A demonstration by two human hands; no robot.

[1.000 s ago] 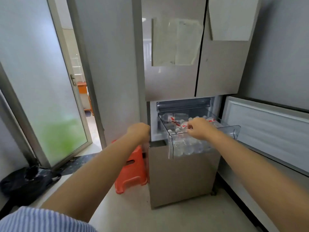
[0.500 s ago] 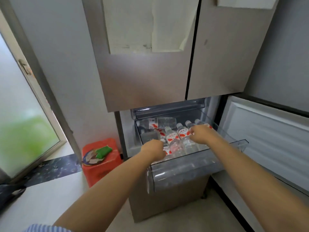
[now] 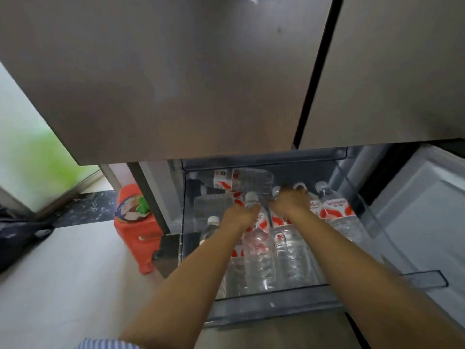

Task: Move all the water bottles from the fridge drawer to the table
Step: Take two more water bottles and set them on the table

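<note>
Your left hand (image 3: 240,214) and right hand (image 3: 289,202) each grip a clear plastic water bottle (image 3: 259,250) neck in the transparent fridge drawer (image 3: 276,302); full, heavy, probably slippery.

Your left hand (image 3: 240,215): curled over the neck of an upright water bottle (image 3: 259,250) in the fridge drawer (image 3: 271,307).
Your right hand (image 3: 289,204): apparently gripping the neighbouring bottle (image 3: 292,250); blurred.
Orange stool (image 3: 137,230): left of the fridge.
</note>
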